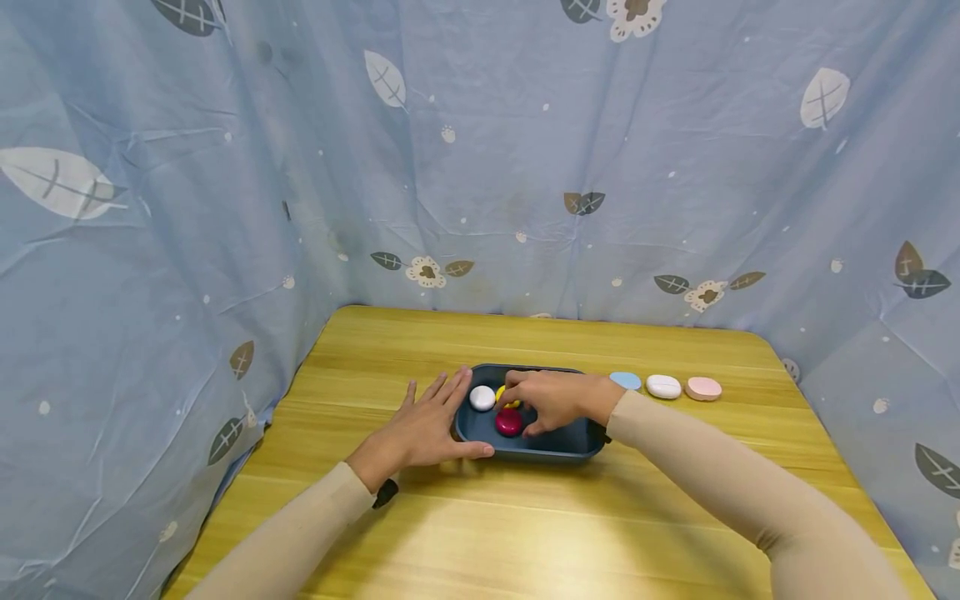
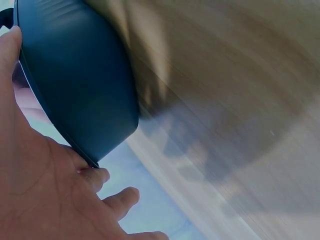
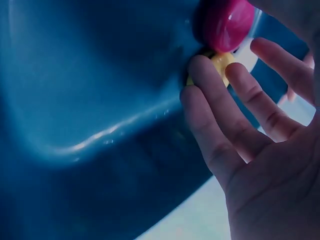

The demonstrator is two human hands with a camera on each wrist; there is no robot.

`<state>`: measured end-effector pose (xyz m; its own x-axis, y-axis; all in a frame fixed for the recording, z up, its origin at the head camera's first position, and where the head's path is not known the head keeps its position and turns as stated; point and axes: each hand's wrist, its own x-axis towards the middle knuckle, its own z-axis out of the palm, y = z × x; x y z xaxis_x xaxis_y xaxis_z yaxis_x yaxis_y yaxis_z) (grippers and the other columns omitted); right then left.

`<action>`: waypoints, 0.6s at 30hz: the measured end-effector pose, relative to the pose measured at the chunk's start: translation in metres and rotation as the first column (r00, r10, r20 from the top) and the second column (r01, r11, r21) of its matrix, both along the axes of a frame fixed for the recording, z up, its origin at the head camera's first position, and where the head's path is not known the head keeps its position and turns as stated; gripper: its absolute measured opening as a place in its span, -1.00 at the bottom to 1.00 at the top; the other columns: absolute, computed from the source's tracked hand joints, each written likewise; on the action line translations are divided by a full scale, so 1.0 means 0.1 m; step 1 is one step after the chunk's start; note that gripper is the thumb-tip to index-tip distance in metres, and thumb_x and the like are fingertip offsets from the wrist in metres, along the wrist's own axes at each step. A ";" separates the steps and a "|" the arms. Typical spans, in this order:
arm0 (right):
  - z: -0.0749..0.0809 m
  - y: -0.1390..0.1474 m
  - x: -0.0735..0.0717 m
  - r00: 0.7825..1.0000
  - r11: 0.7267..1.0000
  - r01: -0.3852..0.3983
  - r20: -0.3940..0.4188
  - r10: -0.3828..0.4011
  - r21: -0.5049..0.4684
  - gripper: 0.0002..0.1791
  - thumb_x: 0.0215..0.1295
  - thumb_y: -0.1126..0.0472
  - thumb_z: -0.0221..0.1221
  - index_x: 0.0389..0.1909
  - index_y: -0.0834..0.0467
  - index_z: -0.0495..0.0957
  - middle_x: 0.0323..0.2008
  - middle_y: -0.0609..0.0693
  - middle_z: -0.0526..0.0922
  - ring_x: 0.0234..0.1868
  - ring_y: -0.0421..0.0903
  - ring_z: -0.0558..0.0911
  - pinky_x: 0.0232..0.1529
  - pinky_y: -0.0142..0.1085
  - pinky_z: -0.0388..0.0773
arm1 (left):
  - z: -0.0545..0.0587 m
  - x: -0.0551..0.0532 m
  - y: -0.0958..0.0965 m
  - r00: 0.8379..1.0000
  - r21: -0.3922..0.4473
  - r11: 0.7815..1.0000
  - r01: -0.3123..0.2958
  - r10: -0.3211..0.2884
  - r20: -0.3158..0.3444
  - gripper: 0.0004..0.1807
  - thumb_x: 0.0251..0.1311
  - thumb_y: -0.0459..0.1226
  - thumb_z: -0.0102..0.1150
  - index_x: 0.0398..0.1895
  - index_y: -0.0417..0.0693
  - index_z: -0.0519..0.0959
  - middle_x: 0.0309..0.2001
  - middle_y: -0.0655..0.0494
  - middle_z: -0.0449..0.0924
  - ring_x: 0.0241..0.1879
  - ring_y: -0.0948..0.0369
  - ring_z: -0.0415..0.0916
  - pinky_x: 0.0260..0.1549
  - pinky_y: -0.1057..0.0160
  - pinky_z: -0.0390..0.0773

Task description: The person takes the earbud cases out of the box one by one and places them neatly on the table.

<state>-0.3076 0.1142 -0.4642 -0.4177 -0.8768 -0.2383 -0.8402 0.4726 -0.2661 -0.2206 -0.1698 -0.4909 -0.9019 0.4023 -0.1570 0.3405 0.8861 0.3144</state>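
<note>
A dark blue tray (image 1: pixel 573 440) with rounded corners holds a white rounded piece (image 1: pixel 482 398), a yellow piece (image 1: pixel 501 392) and a glossy dark red piece (image 1: pixel 509 422). My left hand (image 1: pixel 427 429) spreads across the tray's left end, its thumb on the near rim and a fingertip at the far side. In the left wrist view the fingers extend past the tray's outer wall (image 2: pixel 80 75). Inside the tray, my right hand (image 1: pixel 555 398) reaches over the yellow piece (image 3: pixel 223 64), fingertips against or close to it. The red piece (image 3: pixel 231 25) lies beside them, between fingers and thumb, apparently ungripped.
To the right of the tray, a light blue piece (image 1: pixel 626 381), a white oval piece (image 1: pixel 663 387) and a pink oval piece (image 1: pixel 703 388) lie in a row on the wooden table (image 1: pixel 525 533). A blue patterned curtain (image 1: pixel 495 167) surrounds the table's back and sides.
</note>
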 end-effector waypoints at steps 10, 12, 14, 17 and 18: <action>-0.09 -0.15 -0.03 0.999 0.999 -0.011 -0.034 0.013 0.041 -0.43 0.46 0.02 0.65 0.43 -0.07 0.78 0.33 0.05 0.62 0.16 -0.16 0.69 0.35 -0.25 0.78 | 0.01 0.00 0.01 1.000 0.063 0.998 0.002 -0.004 0.024 0.53 0.26 0.69 0.29 1.00 0.13 -0.20 1.00 0.12 -0.24 0.95 -0.19 -0.06 0.87 -0.51 -0.05; -0.09 -0.16 -0.02 0.999 0.999 -0.011 -0.039 0.012 0.040 -0.46 0.45 0.03 0.66 0.40 -0.08 0.79 0.31 0.04 0.63 0.16 -0.17 0.69 0.33 -0.28 0.78 | 0.00 0.00 0.00 0.999 0.096 0.995 -0.006 0.002 0.037 0.54 0.25 0.67 0.34 1.00 0.13 -0.20 1.00 0.12 -0.24 0.95 -0.17 -0.03 0.86 -0.42 0.09; -0.08 -0.17 -0.02 0.999 0.999 -0.011 -0.040 0.013 0.034 -0.48 0.45 0.05 0.66 0.37 -0.07 0.81 0.30 0.04 0.64 0.14 -0.17 0.69 0.31 -0.28 0.78 | -0.02 -0.01 0.00 0.999 0.136 0.990 -0.017 0.010 0.053 0.55 0.25 0.64 0.40 1.00 0.13 -0.20 1.00 0.12 -0.25 0.95 -0.15 -0.02 0.85 -0.35 0.21; -0.07 -0.17 -0.01 0.999 1.000 -0.019 -0.044 0.020 0.023 -0.50 0.44 0.07 0.66 0.35 -0.05 0.81 0.30 0.05 0.65 0.13 -0.15 0.70 0.30 -0.28 0.78 | -0.04 -0.01 0.01 0.997 0.190 0.981 -0.033 0.018 0.078 0.56 0.24 0.58 0.47 1.00 0.13 -0.21 1.00 0.11 -0.26 0.95 -0.14 -0.01 0.82 -0.31 0.29; -0.07 -0.16 -0.01 0.999 1.000 -0.021 -0.045 0.022 0.020 -0.50 0.45 0.08 0.66 0.35 -0.04 0.81 0.30 0.06 0.65 0.14 -0.14 0.70 0.31 -0.27 0.78 | -0.04 -0.01 0.01 0.996 0.205 0.978 -0.036 0.019 0.083 0.56 0.25 0.56 0.49 1.00 0.13 -0.21 1.00 0.10 -0.26 0.94 -0.15 0.00 0.82 -0.31 0.29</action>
